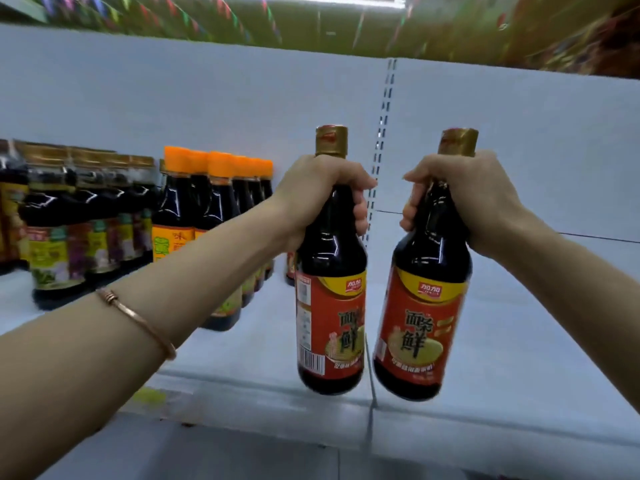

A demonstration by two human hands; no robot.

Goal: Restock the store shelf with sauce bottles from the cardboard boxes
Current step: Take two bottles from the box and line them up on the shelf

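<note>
Left hand (320,195) and right hand (460,199) each grip the neck of a dark sauce bottle, fingers curled tight: left bottle (330,289) upright, right bottle (424,306) tilted. Both hang above the white shelf's (519,358) front edge. Orange-capped bottles (211,216) and gold-lidded bottles (72,216) stand to the left; a bracelet (138,318) circles the left forearm.

You see two gold-capped sauce bottles with red labels (330,268) (427,282), a row of orange-capped bottles (194,209) too overlapped to count, one bracelet (138,318)
</note>
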